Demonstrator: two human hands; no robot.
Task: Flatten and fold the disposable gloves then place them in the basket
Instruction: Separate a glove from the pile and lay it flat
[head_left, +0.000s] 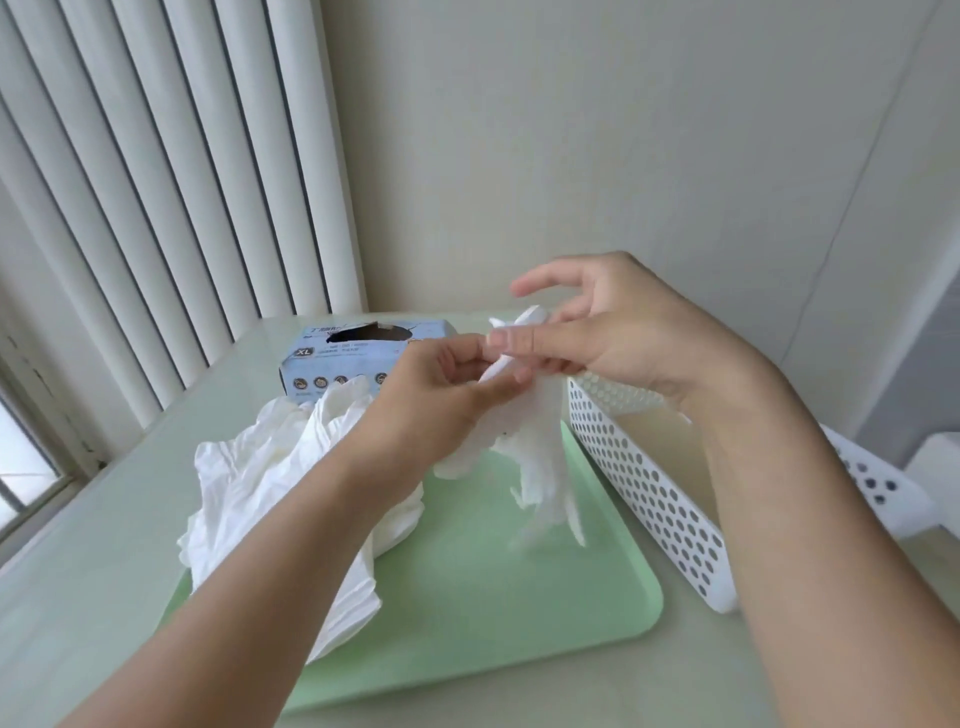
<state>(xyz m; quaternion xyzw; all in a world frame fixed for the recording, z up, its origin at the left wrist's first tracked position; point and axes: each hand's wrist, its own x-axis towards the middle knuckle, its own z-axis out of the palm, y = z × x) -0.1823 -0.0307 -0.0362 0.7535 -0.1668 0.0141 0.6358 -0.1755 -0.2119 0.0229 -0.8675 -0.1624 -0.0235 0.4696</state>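
White thin plastic glove (540, 441) hangs in the air above the green tray (519, 597), cuff end up, fingers dangling down, tips just over the tray surface. Left hand (447, 384) pinches the cuff on one side; right hand (613, 322) pinches it on the other, thumb and index on it, remaining fingers spread loose. Likely both hold the cuff to let the glove hang straight before laying it flat on the tray; flattening and folding not yet done. One glove in hand. Heap of crumpled white gloves (291, 467) lies on the tray's left part, spilling past its left edge; count unclear. One blue glove box (358, 353), marked XL, behind the tray on the desk (78, 571). One white perforated basket (649, 493) just right of the tray, close for drop-off; inside hidden.
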